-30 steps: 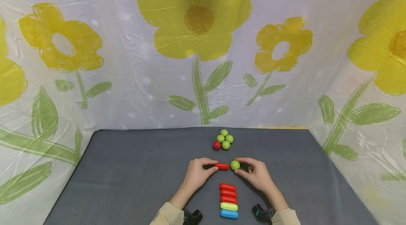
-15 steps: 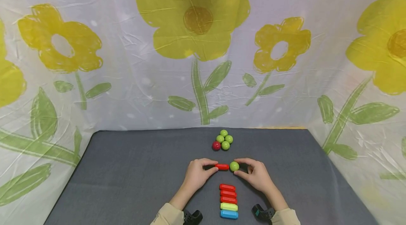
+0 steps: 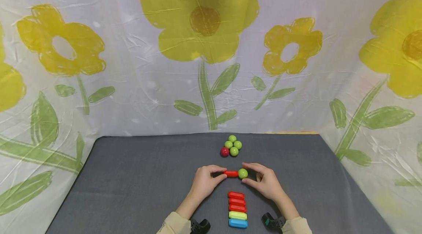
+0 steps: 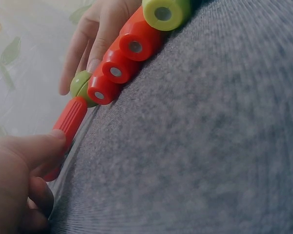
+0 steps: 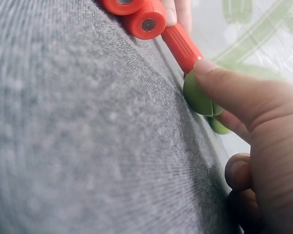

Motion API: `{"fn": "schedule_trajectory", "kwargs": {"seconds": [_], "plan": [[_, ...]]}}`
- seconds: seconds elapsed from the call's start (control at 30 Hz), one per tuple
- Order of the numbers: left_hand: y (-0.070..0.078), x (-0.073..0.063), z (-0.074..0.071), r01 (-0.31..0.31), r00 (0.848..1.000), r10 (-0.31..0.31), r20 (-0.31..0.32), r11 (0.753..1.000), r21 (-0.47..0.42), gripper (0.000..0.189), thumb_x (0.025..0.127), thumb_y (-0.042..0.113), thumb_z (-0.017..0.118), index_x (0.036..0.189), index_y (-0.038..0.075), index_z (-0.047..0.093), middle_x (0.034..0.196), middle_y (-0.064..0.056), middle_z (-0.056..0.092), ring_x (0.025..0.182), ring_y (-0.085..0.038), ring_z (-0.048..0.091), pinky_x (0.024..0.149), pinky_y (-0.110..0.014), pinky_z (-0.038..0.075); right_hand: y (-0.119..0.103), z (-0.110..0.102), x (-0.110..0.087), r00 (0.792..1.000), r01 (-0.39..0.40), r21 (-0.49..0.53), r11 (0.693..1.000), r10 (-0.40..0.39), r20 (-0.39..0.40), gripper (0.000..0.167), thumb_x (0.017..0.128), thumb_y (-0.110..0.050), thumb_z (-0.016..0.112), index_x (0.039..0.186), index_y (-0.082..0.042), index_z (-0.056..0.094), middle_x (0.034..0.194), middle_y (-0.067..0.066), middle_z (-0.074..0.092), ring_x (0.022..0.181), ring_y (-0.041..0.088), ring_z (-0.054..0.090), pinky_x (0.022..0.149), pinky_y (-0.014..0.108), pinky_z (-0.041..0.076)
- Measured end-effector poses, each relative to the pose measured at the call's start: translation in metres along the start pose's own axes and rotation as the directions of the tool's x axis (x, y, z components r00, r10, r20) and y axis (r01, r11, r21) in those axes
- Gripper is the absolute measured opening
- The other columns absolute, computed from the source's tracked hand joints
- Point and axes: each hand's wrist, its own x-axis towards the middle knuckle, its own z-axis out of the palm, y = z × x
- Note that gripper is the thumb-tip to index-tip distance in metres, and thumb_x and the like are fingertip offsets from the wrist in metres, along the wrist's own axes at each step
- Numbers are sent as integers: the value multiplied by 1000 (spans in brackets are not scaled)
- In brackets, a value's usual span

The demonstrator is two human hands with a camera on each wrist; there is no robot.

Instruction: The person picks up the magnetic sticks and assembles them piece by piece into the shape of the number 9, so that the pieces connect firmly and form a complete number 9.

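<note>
Thumb and index finger of my left hand (image 3: 205, 181) pinch the left end of a red magnetic rod (image 3: 231, 173). The rod lies level, its right end meeting a green ball (image 3: 242, 174). Around that ball stands my right hand (image 3: 266, 181), its index fingertip a little off the far side and its thumb tip by the near side. In the right wrist view the thumb (image 5: 234, 90) overlaps the green ball (image 5: 198, 97). Ridges run along the held red rod (image 4: 71, 119) in the left wrist view.
Nearer the body lies a column of rods: several, with red rods (image 3: 236, 201) above a yellow-green rod (image 3: 237, 215) and a blue rod (image 3: 237, 223). Beyond the hands sit several green balls (image 3: 234, 151) and a red ball (image 3: 224, 151). Grey cloth (image 3: 148, 182) covers the table.
The green ball has moved left and now meets the red rod's end. My right index finger and thumb have spread a little. My left hand has stayed in place.
</note>
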Motion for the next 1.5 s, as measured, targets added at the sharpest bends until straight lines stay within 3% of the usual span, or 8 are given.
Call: {"fn": "schedule_trajectory", "kwargs": {"seconds": [0.27,0.5,0.83,0.97,1.17,1.5], "plan": [[1,0,1,-4,1000,4,-2,1000,13,20,91,22,87,110,17,86,106,5,81,95,-12,74,80,-31,58,2,1,0,998,68,-25,997,-69,-11,41,85,-18,91,125,-15,81,118,0,78,48,-3,37,46,19,35],[3,2,2,31,1000,-31,3,1000,-3,20,92,25,86,110,17,86,107,2,81,55,-2,48,54,-22,41,4,0,0,998,50,-19,999,-51,-22,40,85,-20,91,124,-18,81,118,-1,78,47,-2,38,46,19,36],[3,6,-3,69,997,-74,-38,989,-130,24,93,26,85,113,12,85,108,-4,81,47,-1,44,50,-21,39,4,0,0,999,36,-15,999,-37,-37,39,85,-20,91,123,-17,82,116,-2,78,48,-2,39,46,19,36],[2,11,-8,76,994,-86,-64,987,-141,27,92,24,85,115,10,83,108,-5,81,44,0,41,46,-21,37,3,0,0,999,22,-9,1000,-23,-34,39,85,-20,91,123,-17,81,116,-1,78,48,-1,39,46,20,36],[1,20,-14,95,993,-104,-54,984,-153,31,93,20,84,121,8,81,113,-9,80,42,-2,40,45,-20,36,2,0,-1,999,9,-8,1000,-9,-36,39,85,-19,91,123,-17,82,116,-2,78,48,0,39,47,20,37],[-4,50,-22,130,990,-136,-34,982,-134,50,92,19,85,138,2,70,132,-17,72,56,-9,62,56,-26,51,0,-1,0,1000,6,-12,1000,-6,-15,40,86,-23,91,124,-19,81,118,-2,78,48,0,40,47,20,36]]}}
